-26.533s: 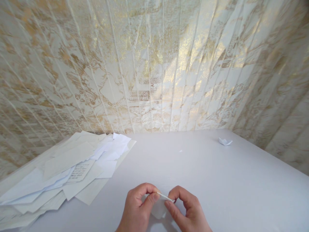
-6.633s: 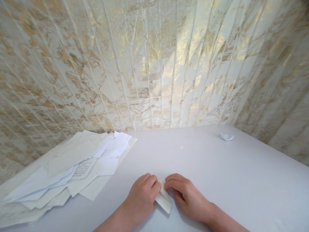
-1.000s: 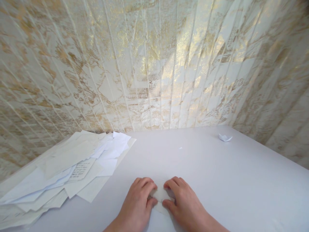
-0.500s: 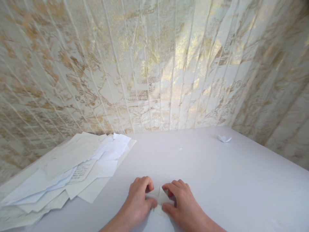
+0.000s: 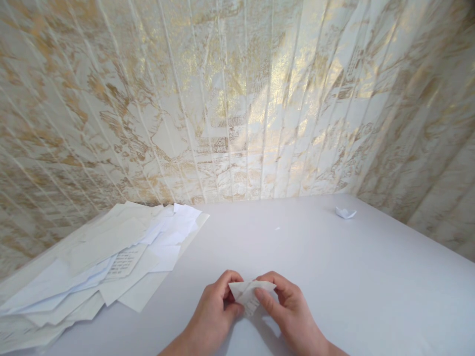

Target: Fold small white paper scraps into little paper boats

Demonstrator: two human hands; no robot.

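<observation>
A small folded piece of white paper (image 5: 248, 293) is held just above the white table (image 5: 363, 287) near its front edge. My left hand (image 5: 215, 316) pinches its left side between thumb and fingers. My right hand (image 5: 289, 311) pinches its right side the same way. The paper's upper flaps stick up between the two hands, and its lower part is hidden behind my thumbs.
A loose pile of white paper sheets (image 5: 100, 257) covers the table's left side. A small folded paper boat (image 5: 345, 212) sits at the far right corner. A tiny paper scrap (image 5: 277, 228) lies mid-table. Gold-patterned walls (image 5: 237, 99) close the back and right.
The folded paper was pressed flat on the table under both hands. Now both hands have lifted it off the surface and pinch it from either side, its flaps standing up.
</observation>
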